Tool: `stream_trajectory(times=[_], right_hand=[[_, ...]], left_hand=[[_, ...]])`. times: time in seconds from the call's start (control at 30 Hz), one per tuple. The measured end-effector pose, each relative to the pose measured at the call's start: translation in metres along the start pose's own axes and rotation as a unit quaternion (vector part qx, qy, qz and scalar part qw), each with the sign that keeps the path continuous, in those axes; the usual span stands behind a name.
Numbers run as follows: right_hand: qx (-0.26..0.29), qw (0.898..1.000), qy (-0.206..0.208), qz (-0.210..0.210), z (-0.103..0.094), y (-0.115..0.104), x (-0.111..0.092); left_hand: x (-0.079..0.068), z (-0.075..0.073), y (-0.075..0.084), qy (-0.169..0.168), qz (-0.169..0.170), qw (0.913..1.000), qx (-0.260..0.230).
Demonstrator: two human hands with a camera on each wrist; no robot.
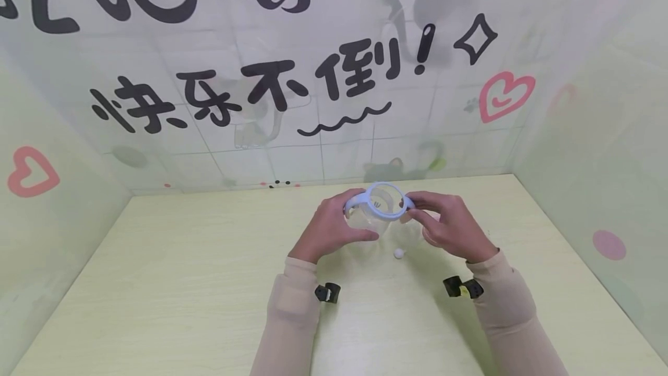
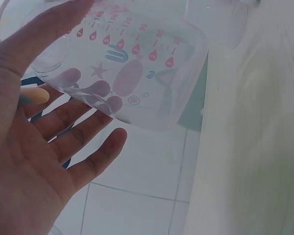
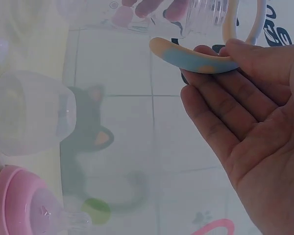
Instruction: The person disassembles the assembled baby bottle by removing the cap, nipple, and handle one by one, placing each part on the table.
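Observation:
A clear baby bottle point(image 2: 137, 83) with pink printed scale marks is tilted in the left hand point(image 1: 331, 226). The thumb lies along one side of it and the fingers bend round the other. Over the bottle's neck in the head view sits a pale blue ring with two side handles point(image 1: 386, 217). The right hand point(image 1: 453, 226) pinches one handle point(image 3: 196, 61) between thumb and fingers. In the left wrist view the other handle's rounded tip point(image 2: 35, 95) shows beside the left palm. The bottle's threaded neck point(image 3: 206, 19) appears near the ring in the right wrist view.
A translucent cap point(image 3: 34, 115) and a pink collar with a clear nipple point(image 3: 17, 200) stand on the table beyond the right hand. A small white round piece point(image 1: 399, 253) lies between the forearms. Printed walls point(image 1: 323, 155) enclose the table point(image 1: 172, 283) at the back and sides.

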State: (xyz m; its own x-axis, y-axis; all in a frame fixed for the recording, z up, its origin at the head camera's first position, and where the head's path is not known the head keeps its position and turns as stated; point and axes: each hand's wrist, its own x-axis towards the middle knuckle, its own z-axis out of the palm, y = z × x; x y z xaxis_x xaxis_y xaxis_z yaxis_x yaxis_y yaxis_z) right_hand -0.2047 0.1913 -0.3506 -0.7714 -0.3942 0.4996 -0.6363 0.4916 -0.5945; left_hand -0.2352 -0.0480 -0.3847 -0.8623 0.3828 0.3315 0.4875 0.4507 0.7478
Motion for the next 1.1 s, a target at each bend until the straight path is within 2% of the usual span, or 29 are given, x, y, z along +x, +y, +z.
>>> stream_trajectory(times=[0.07,0.13,0.3,0.37,0.53,0.87,1.1], right_hand=[[0.004,1.000,0.004,-0.002,-0.004,-0.011,0.001],[0.007,1.000,0.007,-0.007,-0.005,-0.010,0.001],[0.014,0.999,0.023,-0.020,-0.007,0.009,-0.002],[0.017,0.999,0.033,-0.020,-0.009,0.009,-0.002],[0.028,0.998,0.061,-0.011,-0.011,0.008,-0.002],[0.006,0.994,0.108,0.005,-0.006,0.006,0.002],[0.015,0.994,0.104,0.038,0.002,0.019,0.001]], left_hand=[[0.000,0.000,0.000,-0.001,0.000,1.0000,-0.003],[0.000,0.000,0.000,-0.002,-0.002,1.0000,0.001],[-0.001,-0.001,0.000,-0.003,-0.011,0.9999,0.011],[-0.002,-0.002,0.000,-0.002,-0.017,0.9998,0.010],[-0.003,-0.004,0.000,-0.004,-0.028,0.9996,0.007],[-0.003,-0.003,0.000,-0.009,-0.034,0.9992,0.017],[-0.003,-0.004,0.000,-0.002,-0.019,0.9998,0.010]])
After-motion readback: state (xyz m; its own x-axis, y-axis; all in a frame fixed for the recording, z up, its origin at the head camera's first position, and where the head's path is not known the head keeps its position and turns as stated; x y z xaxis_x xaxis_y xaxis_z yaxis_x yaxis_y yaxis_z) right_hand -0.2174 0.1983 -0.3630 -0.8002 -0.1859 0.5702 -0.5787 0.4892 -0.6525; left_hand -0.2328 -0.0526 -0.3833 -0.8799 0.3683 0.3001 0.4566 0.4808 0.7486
